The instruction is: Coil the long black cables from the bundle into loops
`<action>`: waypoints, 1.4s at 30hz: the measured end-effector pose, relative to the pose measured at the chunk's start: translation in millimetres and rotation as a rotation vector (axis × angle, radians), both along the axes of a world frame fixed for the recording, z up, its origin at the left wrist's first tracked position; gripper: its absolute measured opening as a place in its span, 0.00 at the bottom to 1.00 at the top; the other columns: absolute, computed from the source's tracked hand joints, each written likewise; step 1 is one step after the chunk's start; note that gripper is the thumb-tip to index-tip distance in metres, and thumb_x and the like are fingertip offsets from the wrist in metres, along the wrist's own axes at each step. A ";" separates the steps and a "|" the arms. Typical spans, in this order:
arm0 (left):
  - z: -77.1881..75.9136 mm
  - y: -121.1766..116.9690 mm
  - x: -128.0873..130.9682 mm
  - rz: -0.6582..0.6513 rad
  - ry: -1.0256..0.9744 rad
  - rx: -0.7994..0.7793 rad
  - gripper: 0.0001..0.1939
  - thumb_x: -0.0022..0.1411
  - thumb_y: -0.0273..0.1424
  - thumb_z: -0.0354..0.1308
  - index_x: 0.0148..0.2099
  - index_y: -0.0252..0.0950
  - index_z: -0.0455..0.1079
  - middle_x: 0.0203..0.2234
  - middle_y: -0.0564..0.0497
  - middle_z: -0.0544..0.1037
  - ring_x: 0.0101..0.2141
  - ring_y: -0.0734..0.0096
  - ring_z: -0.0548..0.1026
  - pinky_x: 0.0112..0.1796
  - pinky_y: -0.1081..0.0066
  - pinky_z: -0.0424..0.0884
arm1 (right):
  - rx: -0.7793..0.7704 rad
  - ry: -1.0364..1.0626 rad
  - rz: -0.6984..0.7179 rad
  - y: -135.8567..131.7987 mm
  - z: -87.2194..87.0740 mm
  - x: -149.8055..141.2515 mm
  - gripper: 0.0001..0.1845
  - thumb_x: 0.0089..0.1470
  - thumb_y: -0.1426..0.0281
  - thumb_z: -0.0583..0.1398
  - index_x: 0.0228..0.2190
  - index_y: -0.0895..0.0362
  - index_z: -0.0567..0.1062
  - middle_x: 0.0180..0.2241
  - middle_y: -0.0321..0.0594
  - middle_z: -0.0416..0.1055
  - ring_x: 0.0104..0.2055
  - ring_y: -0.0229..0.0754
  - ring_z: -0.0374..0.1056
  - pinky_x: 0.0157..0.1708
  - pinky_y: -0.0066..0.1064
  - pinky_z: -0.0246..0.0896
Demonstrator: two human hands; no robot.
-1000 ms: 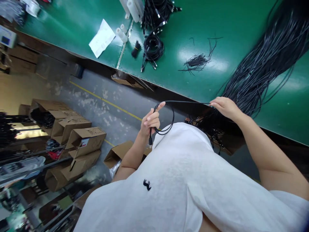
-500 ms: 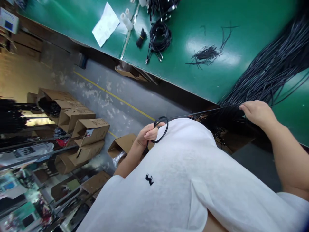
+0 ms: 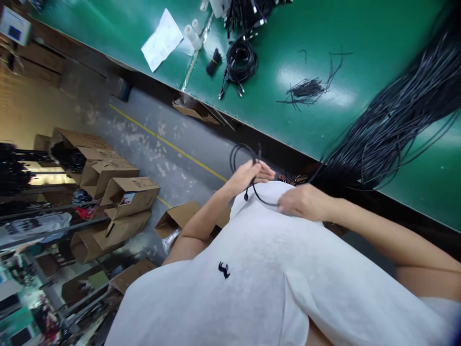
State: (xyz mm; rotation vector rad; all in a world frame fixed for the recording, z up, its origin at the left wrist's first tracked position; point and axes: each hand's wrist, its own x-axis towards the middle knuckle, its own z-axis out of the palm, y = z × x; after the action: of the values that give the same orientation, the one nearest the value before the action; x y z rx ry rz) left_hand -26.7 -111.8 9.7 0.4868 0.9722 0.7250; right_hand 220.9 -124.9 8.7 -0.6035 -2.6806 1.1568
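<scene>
My left hand [image 3: 248,175] grips a thin black cable [image 3: 240,154] that is wound into loops above my fingers, with its plug end dangling below. My right hand [image 3: 304,202] is closed on the same cable just to the right, close to my white shirt. A large bundle of long black cables [image 3: 396,120] lies across the green table [image 3: 252,110] and hangs over its near edge beside my right arm.
On the green table lie a coiled black cable [image 3: 240,62], a pile of thin black ties [image 3: 306,89], a white paper sheet [image 3: 162,41] and white tubes [image 3: 192,36]. Open cardboard boxes [image 3: 122,192] stand on the grey floor at left.
My right hand has come in from the cable bundle at the right to meet my left hand. The cable now has more loops in my left hand.
</scene>
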 end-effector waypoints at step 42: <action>17.7 -2.0 -2.3 -0.402 -0.121 -0.027 0.22 0.57 0.43 0.66 0.44 0.27 0.75 0.15 0.55 0.69 0.14 0.81 0.64 0.17 0.78 0.57 | -0.199 0.044 -0.351 51.6 -16.3 43.3 0.27 0.66 0.52 0.47 0.30 0.56 0.75 0.31 0.40 0.75 0.34 0.39 0.69 0.36 0.29 0.58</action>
State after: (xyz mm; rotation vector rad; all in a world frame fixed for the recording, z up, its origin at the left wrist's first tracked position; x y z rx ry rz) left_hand -29.1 -113.8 27.4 0.5867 0.7395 0.3736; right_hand 264.1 -73.3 -7.6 -1.0171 -2.3121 1.3193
